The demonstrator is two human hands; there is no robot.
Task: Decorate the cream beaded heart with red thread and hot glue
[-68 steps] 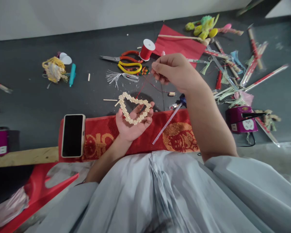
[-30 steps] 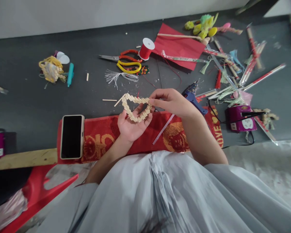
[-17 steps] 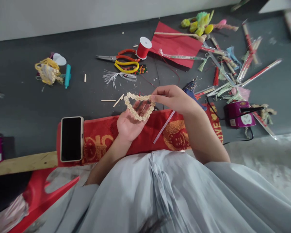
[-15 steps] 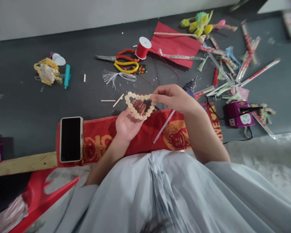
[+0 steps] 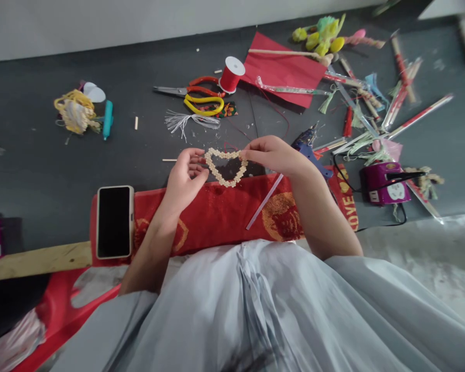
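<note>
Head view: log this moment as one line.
left hand: left of heart, grip unclear | right hand: pinching heart's upper right | phone: on towel | glue gun: partly behind right wrist

- One cream-coloured, heart-shaped open ring (image 5: pixel 229 184) with bumpy surface, as of small beads; its exact material cannot be told.
- Its pointed end is turned to the near side.
- The right hand (image 5: pixel 272 155) pinches its upper right corner.
</note>
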